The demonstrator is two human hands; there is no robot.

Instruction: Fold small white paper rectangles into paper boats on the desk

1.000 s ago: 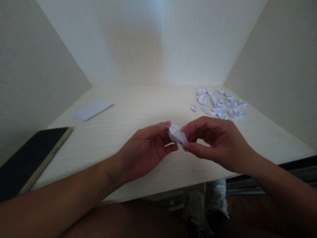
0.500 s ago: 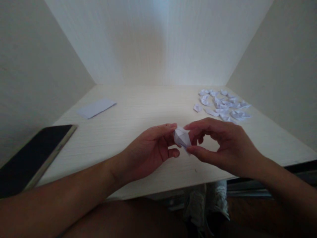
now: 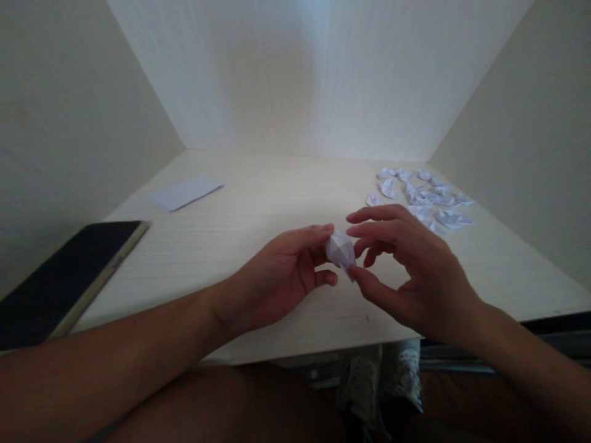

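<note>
While the left hand (image 3: 281, 271) pinches the folded paper piece (image 3: 340, 249), the right hand (image 3: 406, 271) loosens its hold.
Held just above the table's (image 3: 258, 203) near edge, the piece sits between left thumb and fingertips; since 0.5 s ago the right fingers have fanned apart and lifted, leaving only the thumb tip against its lower corner. Farther right lies a pile of folded pieces (image 3: 422, 197); 1 flat sheet (image 3: 186, 192) and a dark tablet (image 3: 69, 277) lie well apart on the left.
</note>
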